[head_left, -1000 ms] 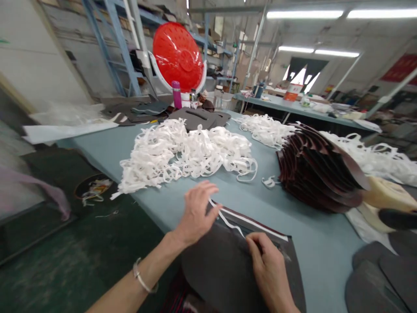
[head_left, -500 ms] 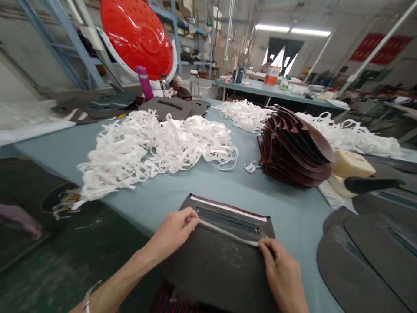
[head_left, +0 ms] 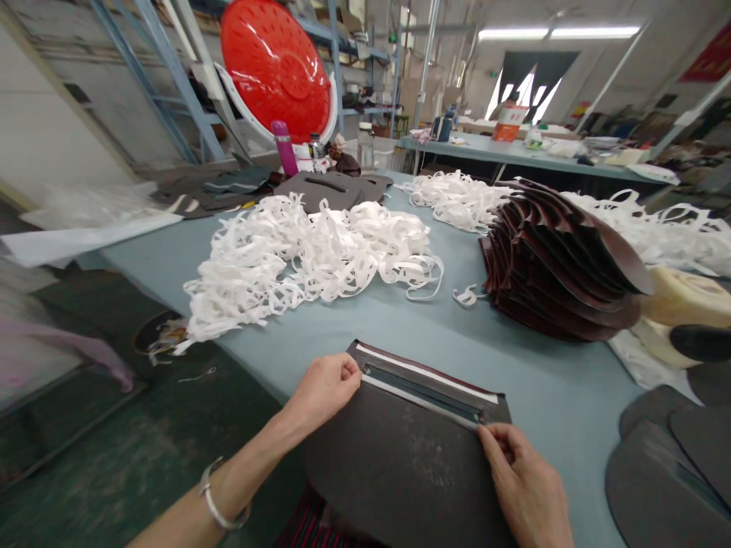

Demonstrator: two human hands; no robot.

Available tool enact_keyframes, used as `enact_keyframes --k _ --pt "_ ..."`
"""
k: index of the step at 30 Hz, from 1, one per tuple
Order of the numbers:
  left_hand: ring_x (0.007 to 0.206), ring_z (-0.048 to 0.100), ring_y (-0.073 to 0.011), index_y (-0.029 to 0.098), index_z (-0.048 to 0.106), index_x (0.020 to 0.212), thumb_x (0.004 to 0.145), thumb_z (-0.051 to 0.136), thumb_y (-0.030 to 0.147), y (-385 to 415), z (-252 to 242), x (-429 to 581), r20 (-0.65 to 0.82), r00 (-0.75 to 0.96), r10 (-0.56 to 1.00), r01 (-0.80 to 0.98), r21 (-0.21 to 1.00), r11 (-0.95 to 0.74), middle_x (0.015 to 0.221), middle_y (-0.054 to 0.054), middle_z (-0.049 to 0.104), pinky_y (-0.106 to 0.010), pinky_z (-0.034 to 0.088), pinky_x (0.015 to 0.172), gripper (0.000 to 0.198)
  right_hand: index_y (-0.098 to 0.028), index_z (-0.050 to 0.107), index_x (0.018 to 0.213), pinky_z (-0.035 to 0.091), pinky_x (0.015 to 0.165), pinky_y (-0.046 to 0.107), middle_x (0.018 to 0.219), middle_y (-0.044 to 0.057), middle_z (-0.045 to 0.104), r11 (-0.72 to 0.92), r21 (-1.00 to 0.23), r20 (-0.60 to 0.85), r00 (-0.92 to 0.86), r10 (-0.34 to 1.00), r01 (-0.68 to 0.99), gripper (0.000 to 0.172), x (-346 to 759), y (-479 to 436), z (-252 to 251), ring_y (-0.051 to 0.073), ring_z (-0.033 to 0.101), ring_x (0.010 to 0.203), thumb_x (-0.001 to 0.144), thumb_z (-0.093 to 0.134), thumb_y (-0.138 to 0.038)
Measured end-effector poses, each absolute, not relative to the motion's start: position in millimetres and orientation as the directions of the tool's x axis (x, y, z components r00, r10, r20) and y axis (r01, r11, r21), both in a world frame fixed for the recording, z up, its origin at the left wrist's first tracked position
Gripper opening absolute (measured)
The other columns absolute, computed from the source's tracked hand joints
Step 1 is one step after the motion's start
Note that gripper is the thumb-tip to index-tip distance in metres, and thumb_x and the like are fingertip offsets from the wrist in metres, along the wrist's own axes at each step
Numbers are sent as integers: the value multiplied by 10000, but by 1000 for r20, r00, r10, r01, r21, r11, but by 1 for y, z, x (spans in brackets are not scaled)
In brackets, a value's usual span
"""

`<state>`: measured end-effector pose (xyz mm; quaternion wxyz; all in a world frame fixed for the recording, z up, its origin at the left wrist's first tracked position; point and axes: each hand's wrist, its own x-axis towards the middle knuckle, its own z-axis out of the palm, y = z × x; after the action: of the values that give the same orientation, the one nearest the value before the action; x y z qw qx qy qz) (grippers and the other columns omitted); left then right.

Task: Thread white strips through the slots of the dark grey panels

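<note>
A dark brown leather-like panel with a slot along its top lies at the near edge of the blue-grey table. A thin white strip runs flat along the slot's lower edge. My left hand pinches the strip's left end at the panel's corner. My right hand presses the strip's right end against the panel. A second white strip lies along the slot's upper edge.
A big pile of loose white strips lies mid-table, another pile behind it. A fanned stack of maroon panels stands at the right. Grey panels overlap at the near right. A red basket and pink bottle stand at the back.
The white strip was lifted and slack between my hands; now it lies straight along the slot's lower edge. My hands moved apart to its ends.
</note>
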<state>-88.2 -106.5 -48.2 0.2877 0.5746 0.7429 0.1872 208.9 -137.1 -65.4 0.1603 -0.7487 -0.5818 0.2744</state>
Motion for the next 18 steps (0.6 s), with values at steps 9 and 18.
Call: enact_keyframes --k 9,18 --pt "577 575 -129 179 647 686 723 502 284 -100 -47 -93 -262 -140 955 746 606 275 614 3 650 -221 348 544 183 -288 598 824 387 576 268 706 -22 660 -293 -520 -257 180 950 802 438 211 -132 -65 194 626 660 813 359 -656" --pt "585 585 -133 189 649 692 738 517 256 -102 -44 -88 -254 -173 952 770 567 291 624 1 657 -235 332 550 156 -279 612 782 372 543 265 663 -14 660 -276 -529 -199 199 960 802 405 208 -132 -66 194 619 614 812 398 -622"
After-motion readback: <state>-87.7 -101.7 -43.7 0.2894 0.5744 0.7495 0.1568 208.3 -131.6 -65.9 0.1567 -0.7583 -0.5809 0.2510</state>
